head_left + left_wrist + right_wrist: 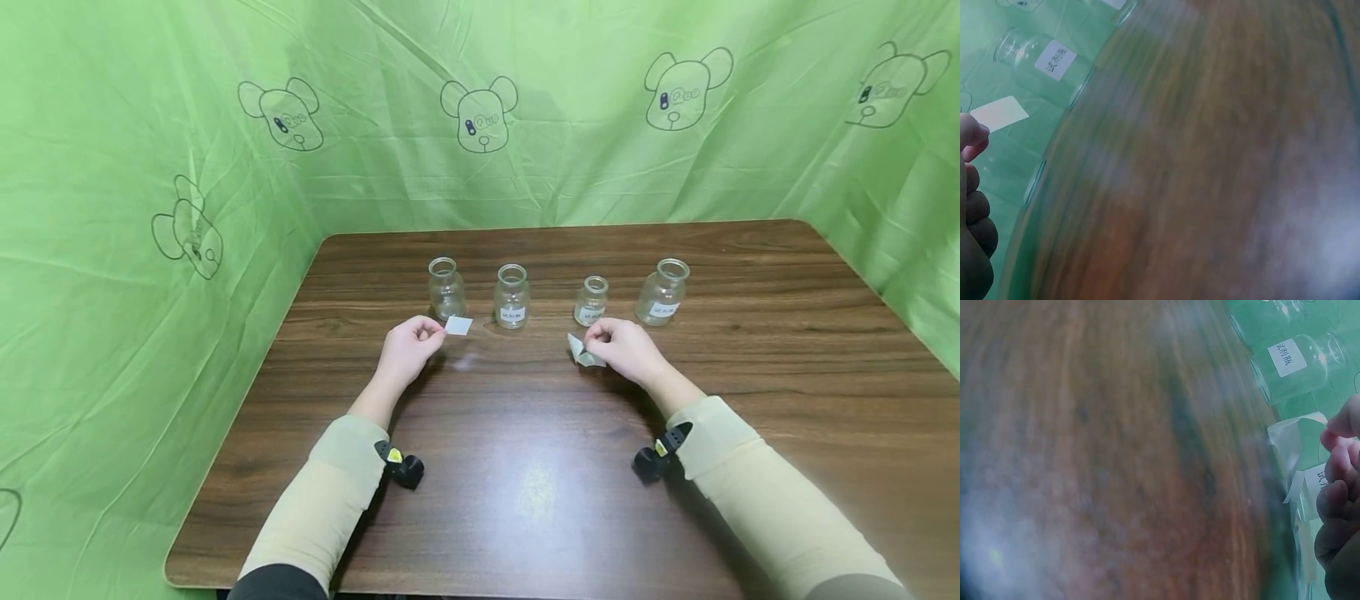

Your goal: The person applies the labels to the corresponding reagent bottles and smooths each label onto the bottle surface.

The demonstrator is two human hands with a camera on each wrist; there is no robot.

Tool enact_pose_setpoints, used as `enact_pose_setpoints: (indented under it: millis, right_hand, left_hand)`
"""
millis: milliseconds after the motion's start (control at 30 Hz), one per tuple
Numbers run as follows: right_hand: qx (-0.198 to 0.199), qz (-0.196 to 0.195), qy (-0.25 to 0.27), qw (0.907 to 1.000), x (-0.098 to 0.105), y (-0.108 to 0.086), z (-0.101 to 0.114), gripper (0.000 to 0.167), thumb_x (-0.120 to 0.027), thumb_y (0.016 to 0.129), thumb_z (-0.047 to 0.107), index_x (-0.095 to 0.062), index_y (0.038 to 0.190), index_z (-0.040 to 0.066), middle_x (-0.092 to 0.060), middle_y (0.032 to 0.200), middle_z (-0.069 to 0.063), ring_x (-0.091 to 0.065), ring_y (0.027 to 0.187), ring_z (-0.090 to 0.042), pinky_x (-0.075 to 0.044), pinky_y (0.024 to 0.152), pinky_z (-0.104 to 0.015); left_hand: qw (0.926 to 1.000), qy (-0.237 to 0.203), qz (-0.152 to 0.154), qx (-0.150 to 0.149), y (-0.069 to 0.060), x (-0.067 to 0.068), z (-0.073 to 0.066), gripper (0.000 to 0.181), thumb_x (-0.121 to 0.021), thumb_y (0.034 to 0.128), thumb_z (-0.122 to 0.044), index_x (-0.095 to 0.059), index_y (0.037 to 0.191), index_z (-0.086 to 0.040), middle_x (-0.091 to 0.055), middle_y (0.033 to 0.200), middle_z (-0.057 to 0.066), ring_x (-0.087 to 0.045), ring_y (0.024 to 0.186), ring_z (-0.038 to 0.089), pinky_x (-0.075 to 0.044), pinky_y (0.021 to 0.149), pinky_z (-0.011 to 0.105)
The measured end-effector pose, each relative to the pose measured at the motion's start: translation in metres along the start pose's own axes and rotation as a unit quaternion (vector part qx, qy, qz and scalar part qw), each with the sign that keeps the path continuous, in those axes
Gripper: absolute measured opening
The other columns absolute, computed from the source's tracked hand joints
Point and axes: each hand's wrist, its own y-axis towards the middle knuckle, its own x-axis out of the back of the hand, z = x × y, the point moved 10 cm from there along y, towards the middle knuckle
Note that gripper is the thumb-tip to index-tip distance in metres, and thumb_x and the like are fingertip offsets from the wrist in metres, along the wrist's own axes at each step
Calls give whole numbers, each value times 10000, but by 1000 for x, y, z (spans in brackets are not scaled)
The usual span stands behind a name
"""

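Between thumb and fingertips, my left hand [408, 350] pinches a small white rectangular label [458, 326] by its left edge. The label is in front of the base of the leftmost clear glass jar [447, 292], on which no label shows; whether they touch I cannot tell. My right hand [624, 348] pinches a folded, pale strip of paper [576, 347], whose creased, bent shape shows in the right wrist view. Just behind that hand stands a smaller glass jar [593, 297] with a white label. Both wrist views show the hands only partly.
Two more labelled glass jars stand upright in the row: one [512, 292] second from left, another [663, 292] at the right end. The brown wooden table [525, 417] ends at a green curtain [562, 150] behind. Each sleeve carries a black wrist camera [408, 472].
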Motion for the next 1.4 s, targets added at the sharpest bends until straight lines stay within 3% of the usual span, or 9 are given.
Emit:
enact_pose_setpoints:
  millis: [500,733,1033,1400]
  right_hand:
    - [213,-427,295,9984,1,8,22,122,-604,829,153,-652,878,53,-576,719,-18,-508,681,-175,-400,634,-317]
    - [178,-150,442,9987,-19,19,39,142,-611,850,184,-661,928,76,-570,733,1,-511,677,-151,-409,633,-298]
    - [547,63,586,9968,-41,35,79,158,-614,848,202,-676,940,89,-558,710,10,-509,665,-154,-410,624,-306]
    - [602,264,776,9948,-65,50,103,180,-617,850,226,-685,962,103,-548,703,17,-504,668,-141,-403,626,-297]
  left_hand:
    - [9998,80,-69,144,0,13,4,110,-662,824,-202,-668,857,-97,-437,576,-21,-414,520,138,-355,528,293]
    - [9996,147,-155,165,0,16,4,108,-665,820,-209,-666,847,-104,-432,575,-23,-416,521,140,-358,528,292]
    - [9996,112,-242,113,0,15,0,105,-668,818,-203,-665,834,-99,-437,571,-23,-420,513,137,-367,533,302]
    - [9995,100,-275,76,0,13,-4,112,-661,831,-217,-663,841,-105,-439,604,-19,-422,549,142,-372,548,297]
